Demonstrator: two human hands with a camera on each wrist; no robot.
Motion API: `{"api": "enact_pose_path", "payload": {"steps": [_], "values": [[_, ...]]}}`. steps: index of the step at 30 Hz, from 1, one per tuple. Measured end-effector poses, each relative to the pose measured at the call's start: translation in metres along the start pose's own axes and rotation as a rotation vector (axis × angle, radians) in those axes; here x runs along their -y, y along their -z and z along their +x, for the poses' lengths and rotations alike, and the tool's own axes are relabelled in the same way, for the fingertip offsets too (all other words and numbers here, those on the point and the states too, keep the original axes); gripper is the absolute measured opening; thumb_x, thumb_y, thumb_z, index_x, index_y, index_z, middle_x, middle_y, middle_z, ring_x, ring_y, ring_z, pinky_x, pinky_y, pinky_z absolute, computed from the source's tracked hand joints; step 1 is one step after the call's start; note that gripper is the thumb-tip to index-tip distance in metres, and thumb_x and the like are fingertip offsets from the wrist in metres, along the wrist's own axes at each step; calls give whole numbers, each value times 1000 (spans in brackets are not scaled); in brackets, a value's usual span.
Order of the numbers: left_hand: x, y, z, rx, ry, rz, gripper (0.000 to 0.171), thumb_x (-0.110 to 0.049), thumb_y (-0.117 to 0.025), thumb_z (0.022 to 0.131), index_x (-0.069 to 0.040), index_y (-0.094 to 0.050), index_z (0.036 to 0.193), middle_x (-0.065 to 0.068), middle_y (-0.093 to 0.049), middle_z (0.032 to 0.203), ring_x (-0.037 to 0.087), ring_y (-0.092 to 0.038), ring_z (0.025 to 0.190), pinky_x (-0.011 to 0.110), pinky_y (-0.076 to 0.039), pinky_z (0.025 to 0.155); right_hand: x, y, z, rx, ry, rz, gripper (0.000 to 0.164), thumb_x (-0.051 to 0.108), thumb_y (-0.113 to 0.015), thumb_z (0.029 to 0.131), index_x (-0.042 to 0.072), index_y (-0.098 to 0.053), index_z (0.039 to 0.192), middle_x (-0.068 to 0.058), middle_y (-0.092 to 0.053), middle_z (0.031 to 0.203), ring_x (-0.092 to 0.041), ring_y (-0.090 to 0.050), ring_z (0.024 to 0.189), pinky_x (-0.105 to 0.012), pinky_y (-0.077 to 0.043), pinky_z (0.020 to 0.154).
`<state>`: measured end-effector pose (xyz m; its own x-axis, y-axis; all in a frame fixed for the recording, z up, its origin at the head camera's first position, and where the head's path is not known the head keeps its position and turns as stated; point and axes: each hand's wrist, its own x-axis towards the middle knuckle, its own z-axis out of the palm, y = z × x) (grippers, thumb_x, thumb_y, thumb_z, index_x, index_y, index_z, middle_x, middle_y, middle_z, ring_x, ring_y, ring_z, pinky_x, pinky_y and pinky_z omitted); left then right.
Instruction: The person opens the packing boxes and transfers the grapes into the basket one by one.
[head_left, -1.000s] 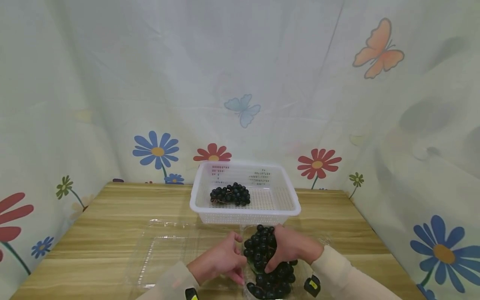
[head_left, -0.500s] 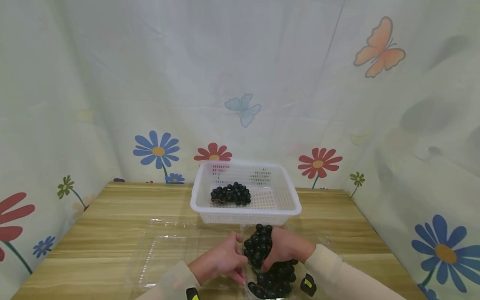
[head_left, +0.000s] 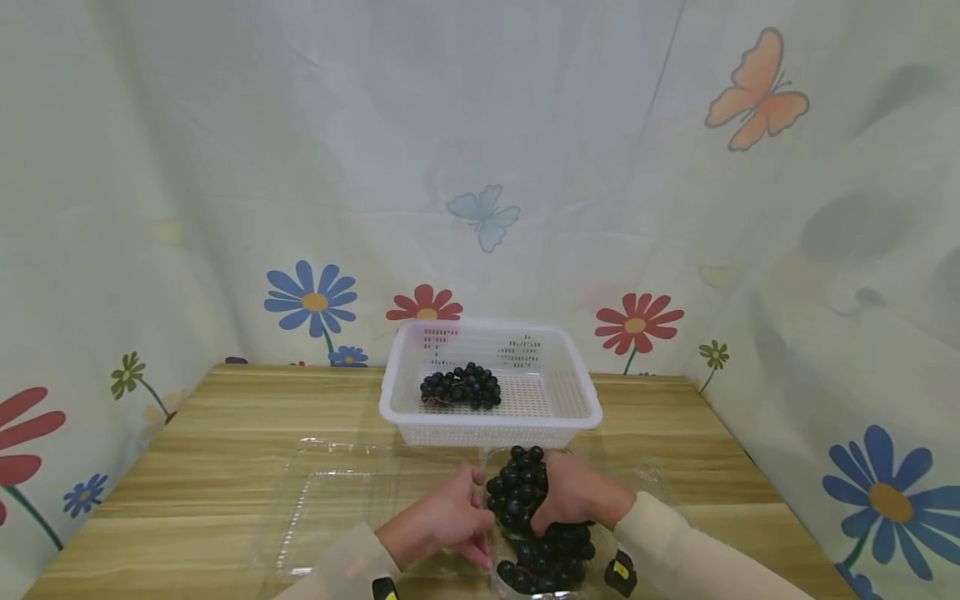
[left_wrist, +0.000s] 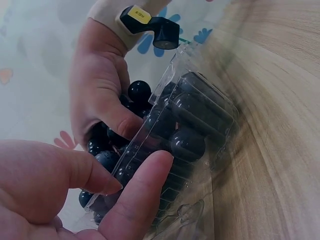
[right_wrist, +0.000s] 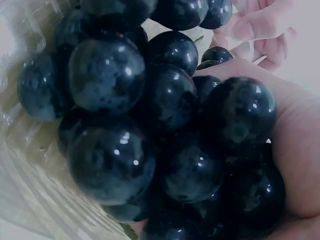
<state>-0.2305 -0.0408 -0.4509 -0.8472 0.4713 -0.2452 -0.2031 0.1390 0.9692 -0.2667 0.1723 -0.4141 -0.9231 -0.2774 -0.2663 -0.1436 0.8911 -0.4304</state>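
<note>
Dark grapes (head_left: 517, 496) fill a clear plastic clamshell box (left_wrist: 165, 90) at the front of the table. My left hand (head_left: 450, 518) pinches the box's near-left wall; in the left wrist view its thumb is inside the rim and a finger presses outside. My right hand (head_left: 573, 492) reaches into the box and grips the upper part of the grapes, its fingertips hidden beneath them. More grapes (head_left: 547, 562) lie below that hand, nearer the person. I cannot tell whether the two clusters are joined. In the right wrist view, grapes (right_wrist: 110, 162) fill most of the picture against the palm.
Behind the box stands a white perforated basket (head_left: 495, 422) with another bunch of grapes (head_left: 461, 387) at its left. A clear plastic tray or lid (head_left: 326, 475) lies on the table at left. A floral curtain (head_left: 480, 125) surrounds the wooden table.
My right hand has moved a little left and deeper among the grapes, covering more of them. The lower cluster has shifted slightly. My left hand stays at the box's wall.
</note>
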Motion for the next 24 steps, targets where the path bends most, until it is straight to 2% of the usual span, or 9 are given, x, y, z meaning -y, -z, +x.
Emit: {"api": "enact_pose_path", "payload": {"steps": [5, 10, 12, 18, 22, 24], "values": [[-1, -1, 0, -13, 13, 15, 60, 12, -54, 84, 5, -26, 136, 20, -48, 98, 21, -63, 50, 36, -62, 52, 0, 3, -6, -1, 31, 85, 73, 16, -95, 57, 3, -58, 119, -7, -69, 101, -23, -68, 96, -50, -61, 92], [-1, -1, 0, -29, -5, 26, 64, 12, -54, 84, 7, -24, 140, 20, -50, 99, 20, -63, 50, 35, -62, 52, -3, 6, -9, -21, 91, 169, 87, 10, -94, 59, 5, -53, 135, -8, -70, 113, -27, -68, 107, -53, -58, 96], [-1, -1, 0, -32, -4, 28, 64, 12, -54, 84, 8, -24, 140, 20, -50, 99, 20, -63, 50, 35, -62, 52, -3, 7, -10, -27, 87, 164, 88, 12, -93, 59, 2, -52, 137, -10, -70, 114, -27, -67, 107, -53, -58, 98], [-2, -1, 1, -40, 14, 31, 61, 12, -55, 86, 6, -26, 139, 20, -50, 99, 22, -63, 52, 37, -62, 52, -4, 10, -15, -43, 52, 122, 75, 18, -91, 59, -12, -63, 121, -10, -73, 95, -20, -68, 89, -43, -62, 88], [-1, -2, 1, -49, 11, 25, 62, 13, -55, 85, 6, -26, 139, 20, -49, 102, 22, -62, 52, 38, -62, 53, -7, 15, -17, -46, 72, 170, 64, 20, -91, 59, -6, -67, 113, -4, -73, 91, -17, -66, 84, -38, -61, 82], [-1, -2, 1, -54, 8, 23, 61, 13, -56, 85, 5, -27, 138, 20, -48, 103, 23, -61, 52, 38, -62, 52, -8, 18, -17, -44, 85, 222, 64, 19, -92, 61, -4, -67, 114, -4, -74, 94, -17, -66, 86, -38, -61, 83]]}}
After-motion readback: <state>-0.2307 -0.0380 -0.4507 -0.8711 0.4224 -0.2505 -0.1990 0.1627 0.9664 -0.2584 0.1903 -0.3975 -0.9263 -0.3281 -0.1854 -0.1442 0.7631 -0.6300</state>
